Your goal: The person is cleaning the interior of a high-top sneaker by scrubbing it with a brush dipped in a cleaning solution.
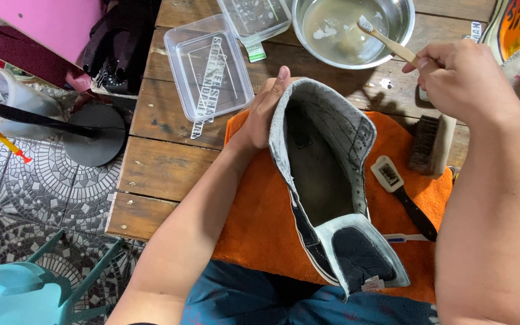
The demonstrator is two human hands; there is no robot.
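The left hand [262,114] grips the far end of a grey shoe [326,180] lying on an orange towel [254,229] near the person. The right hand [461,78] grasps a wooden toothbrush [386,39], its bristles over the metal bowl [404,24] of cloudy water on the far side of the table.

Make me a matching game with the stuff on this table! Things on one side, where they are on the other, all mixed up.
Things:
1. toothbrush
2. shoe
3. metal bowl
4. wooden brush

Places:
A. lying on the orange towel
B. held by the left hand
C. held by the right hand
D. behind the shoe, with cloudy water in it

Pairs: 1-C, 2-B, 3-D, 4-A
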